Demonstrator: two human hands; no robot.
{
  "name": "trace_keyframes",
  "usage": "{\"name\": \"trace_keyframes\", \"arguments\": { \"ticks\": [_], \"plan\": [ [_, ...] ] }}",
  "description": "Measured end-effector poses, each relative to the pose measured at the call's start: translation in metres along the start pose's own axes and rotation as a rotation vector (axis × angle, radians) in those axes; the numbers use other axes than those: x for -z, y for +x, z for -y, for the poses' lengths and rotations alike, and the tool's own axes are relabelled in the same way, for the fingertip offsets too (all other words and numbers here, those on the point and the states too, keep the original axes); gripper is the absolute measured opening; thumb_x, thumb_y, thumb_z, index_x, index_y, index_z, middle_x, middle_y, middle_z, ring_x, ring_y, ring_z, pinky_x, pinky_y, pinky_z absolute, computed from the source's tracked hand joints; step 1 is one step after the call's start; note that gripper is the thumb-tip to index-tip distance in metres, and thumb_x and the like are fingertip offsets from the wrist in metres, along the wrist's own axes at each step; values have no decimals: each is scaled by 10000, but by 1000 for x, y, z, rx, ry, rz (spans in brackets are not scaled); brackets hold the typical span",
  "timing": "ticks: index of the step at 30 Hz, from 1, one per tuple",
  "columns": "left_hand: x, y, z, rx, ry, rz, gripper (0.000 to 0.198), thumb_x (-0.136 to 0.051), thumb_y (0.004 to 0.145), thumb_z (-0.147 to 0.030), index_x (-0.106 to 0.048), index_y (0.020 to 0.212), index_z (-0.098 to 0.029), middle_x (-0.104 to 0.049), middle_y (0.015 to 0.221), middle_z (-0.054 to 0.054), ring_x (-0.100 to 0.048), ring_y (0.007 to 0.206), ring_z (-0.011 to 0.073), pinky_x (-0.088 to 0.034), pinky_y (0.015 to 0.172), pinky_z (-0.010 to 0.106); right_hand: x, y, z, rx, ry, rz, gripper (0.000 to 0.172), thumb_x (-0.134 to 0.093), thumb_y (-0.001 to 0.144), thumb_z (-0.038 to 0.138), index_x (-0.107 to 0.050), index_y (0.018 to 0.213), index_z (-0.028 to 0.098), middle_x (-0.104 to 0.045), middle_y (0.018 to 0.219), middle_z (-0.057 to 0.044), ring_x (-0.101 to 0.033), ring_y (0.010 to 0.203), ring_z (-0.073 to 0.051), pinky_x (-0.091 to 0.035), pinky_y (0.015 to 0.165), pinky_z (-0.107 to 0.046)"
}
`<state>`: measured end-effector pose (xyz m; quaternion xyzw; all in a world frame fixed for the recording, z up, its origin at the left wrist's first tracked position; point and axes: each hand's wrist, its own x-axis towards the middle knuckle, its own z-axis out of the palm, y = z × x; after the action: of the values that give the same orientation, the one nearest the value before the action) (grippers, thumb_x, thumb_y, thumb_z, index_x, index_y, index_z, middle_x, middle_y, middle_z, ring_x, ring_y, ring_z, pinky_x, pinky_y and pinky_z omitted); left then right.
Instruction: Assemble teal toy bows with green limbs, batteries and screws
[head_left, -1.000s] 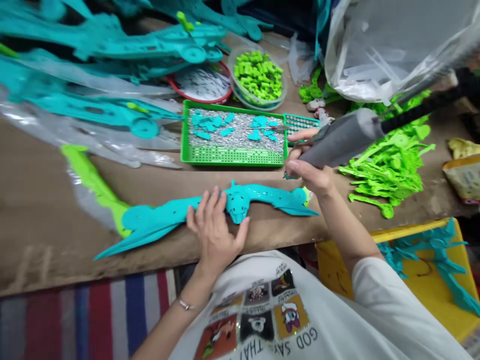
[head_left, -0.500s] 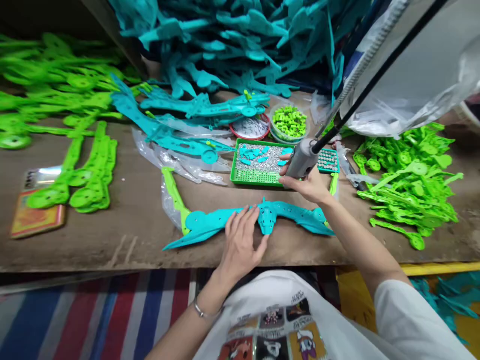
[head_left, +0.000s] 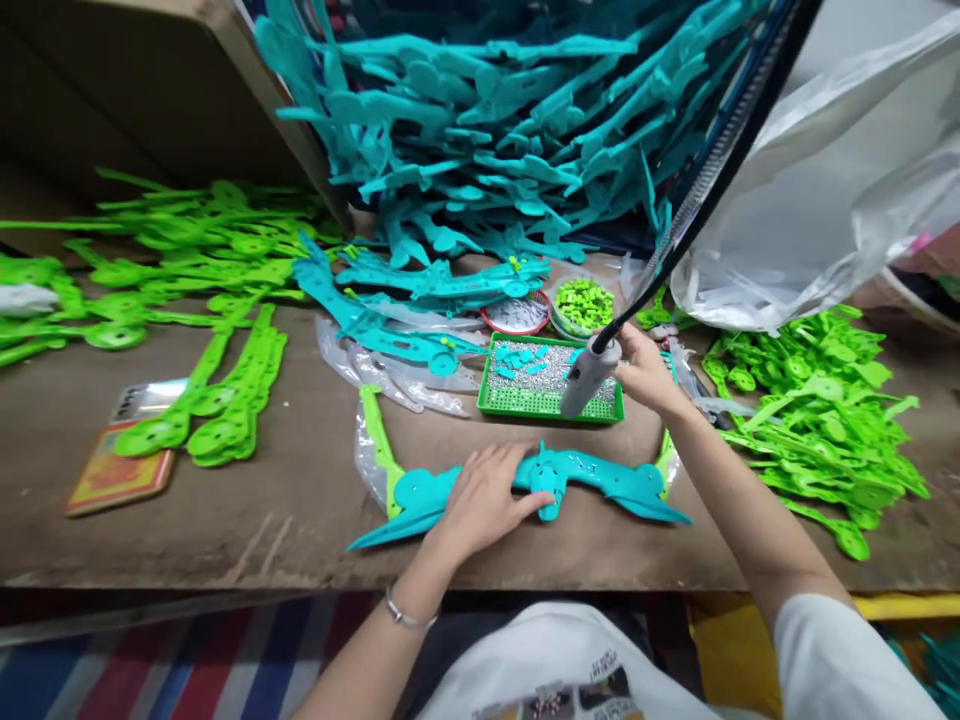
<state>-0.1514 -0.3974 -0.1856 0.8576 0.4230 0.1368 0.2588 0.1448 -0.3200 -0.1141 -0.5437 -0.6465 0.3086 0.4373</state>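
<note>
A blue plastic toy bow (head_left: 637, 492) with green limbs (head_left: 381, 440) lies across the worktop before me. My left hand (head_left: 484, 500) rests over its left half, fingers across the blue body and thumb against the centre piece, holding it down. A grey electric screwdriver (head_left: 589, 382) hangs tilted from its cable above the green tray (head_left: 551, 412) of screws and small blue pieces. Just right of the screwdriver is my right hand (head_left: 651, 375), its thumb and fingers apart; the screwdriver hides part of the thumb side, and I see nothing held.
Green plastic parts are heaped at left (head_left: 232, 235) and right (head_left: 825, 400). Blue parts (head_left: 495, 130) pile up at the back. Behind the tray stand a bowl of small green pieces (head_left: 583, 305) and a red basket (head_left: 516, 315). An orange box (head_left: 120, 465) lies at left.
My right hand has let go of the screwdriver and moved to its right side. The screwdriver has tilted. My left hand stays on the bow, and the camera view has shifted.
</note>
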Motion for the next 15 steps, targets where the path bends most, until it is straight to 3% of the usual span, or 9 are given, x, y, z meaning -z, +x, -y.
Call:
{"name": "trace_keyframes", "arguments": {
  "ticks": [3, 7, 11, 15],
  "plan": [
    [-5, 0, -3, 9, -12, 17, 693, -702, 889, -607, -493, 1474, -301, -649, 1412, 62, -592, 1256, 309, -422, 1068, 489, -14, 41, -2, 33, -161, 40, 268, -609, 789, 201, -694, 1042, 191, -775, 1010, -58, -723, 959, -222, -575, 903, -375],
    [-5, 2, -8, 8, -5, 35, 723, -703, 892, -591, -465, 1509, -299, -652, 1407, 78, -598, 1242, 316, -439, 1051, 493, -54, 93, -4, 105, -523, 207, 265, -543, 865, 136, -741, 1040, 159, -785, 1073, -90, -720, 996, -223, -557, 937, -371],
    [1, -2, -12, 43, 126, -69, 854, -755, 823, -638, -468, 1493, -194, -649, 1352, 156, -593, 1218, 370, -466, 995, 509, -90, 127, -1, 142, -824, 312, 202, -594, 864, 75, -763, 969, 104, -786, 1029, -159, -700, 1045, -283, -502, 1002, -437],
    [19, -17, -1, 100, 292, -133, 941, -773, 771, -684, -483, 1465, -118, -659, 1271, 200, -589, 1155, 406, -477, 937, 530, -107, 153, -8, 45, -959, 339, 152, -679, 906, 173, -750, 964, 51, -765, 986, -202, -665, 1083, -296, -469, 1008, -435]
  ]
}}
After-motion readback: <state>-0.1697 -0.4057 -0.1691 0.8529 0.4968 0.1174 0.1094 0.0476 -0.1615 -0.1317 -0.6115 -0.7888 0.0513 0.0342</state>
